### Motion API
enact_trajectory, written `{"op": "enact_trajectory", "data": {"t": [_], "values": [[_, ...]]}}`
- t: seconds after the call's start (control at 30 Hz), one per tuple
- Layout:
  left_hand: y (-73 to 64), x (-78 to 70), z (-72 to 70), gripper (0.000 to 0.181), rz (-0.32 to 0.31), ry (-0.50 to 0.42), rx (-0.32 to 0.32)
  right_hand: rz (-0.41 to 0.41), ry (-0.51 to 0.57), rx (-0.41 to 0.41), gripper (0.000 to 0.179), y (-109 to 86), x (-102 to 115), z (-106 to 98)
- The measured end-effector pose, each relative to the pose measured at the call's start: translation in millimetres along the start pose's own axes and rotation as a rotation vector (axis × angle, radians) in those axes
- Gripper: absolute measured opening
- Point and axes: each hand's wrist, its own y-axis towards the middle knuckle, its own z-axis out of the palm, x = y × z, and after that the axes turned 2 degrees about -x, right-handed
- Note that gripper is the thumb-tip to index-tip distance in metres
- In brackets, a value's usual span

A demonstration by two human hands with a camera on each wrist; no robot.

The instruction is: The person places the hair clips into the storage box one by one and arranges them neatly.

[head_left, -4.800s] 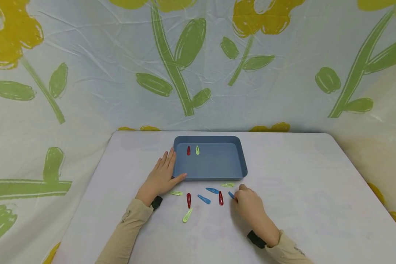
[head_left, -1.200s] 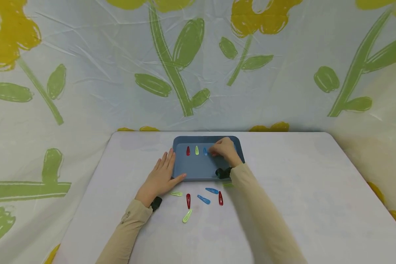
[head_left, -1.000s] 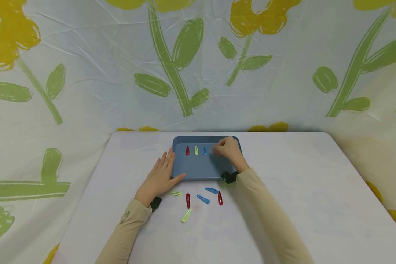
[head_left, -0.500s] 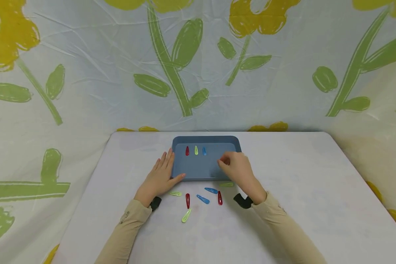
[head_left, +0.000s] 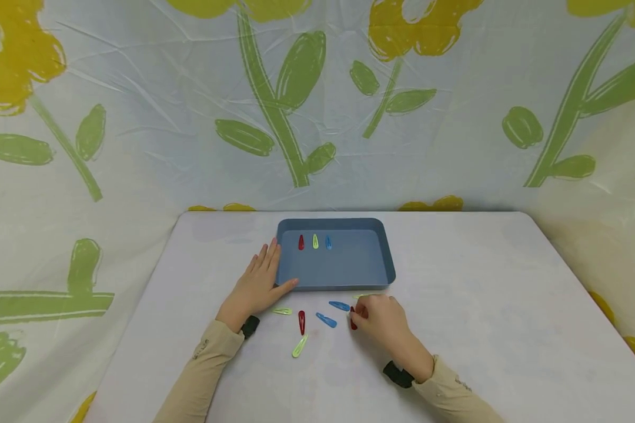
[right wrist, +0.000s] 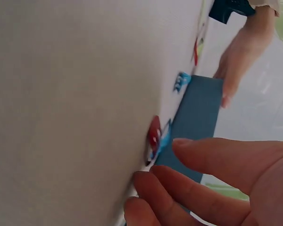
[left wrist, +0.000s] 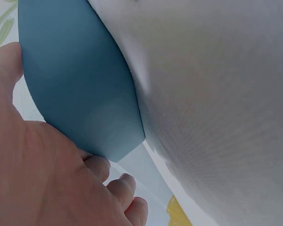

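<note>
My left hand [head_left: 255, 286] rests with straight fingers against the left side of a blue tray [head_left: 338, 276]; in the left wrist view the tray's wall [left wrist: 80, 80] lies along the hand. In the tray, a red hair clip [head_left: 301, 242], a light green hair clip [head_left: 315, 241] and a blue hair clip [head_left: 328, 242] stand in a row. My right hand [head_left: 387, 323] is over another red hair clip [head_left: 353, 320] on the table. In the right wrist view, thumb and fingers are apart, close to that red clip [right wrist: 154, 135]. A green clip [head_left: 358, 296] is partly hidden behind this hand.
Before the tray, more snap clips lie loose on the white table [head_left: 481, 305]: two blue clips [head_left: 326, 320], a red clip [head_left: 302, 322] and green clips [head_left: 299, 346]. A flower-print cloth [head_left: 190, 117] hangs behind the table.
The right hand took a blue clip from the table into the tray, beside the green one, and let go. It then came back toward the front, to the red clip. The left hand stayed put.
</note>
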Motion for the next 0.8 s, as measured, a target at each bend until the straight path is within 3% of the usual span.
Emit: {"op": "enact_trajectory", "data": {"t": [0.2, 0.47, 0.8], "values": [[0.1, -0.2, -0.7, 0.099, -0.002, -0.002, 0.003, 0.073, 0.052, 0.056, 0.021, -1.0, -3, 6], [-0.6, -1.0, -1.1, 0.098, -0.005, -0.002, 0.002, 0.157, 0.237, 0.141, 0.025, 1.1, -7, 8], [-0.6, -2.3, -2.0, 0.098, -0.004, -0.006, -0.004, 0.179, 0.412, 0.205, 0.023, 3.9, -17, 8]]}}
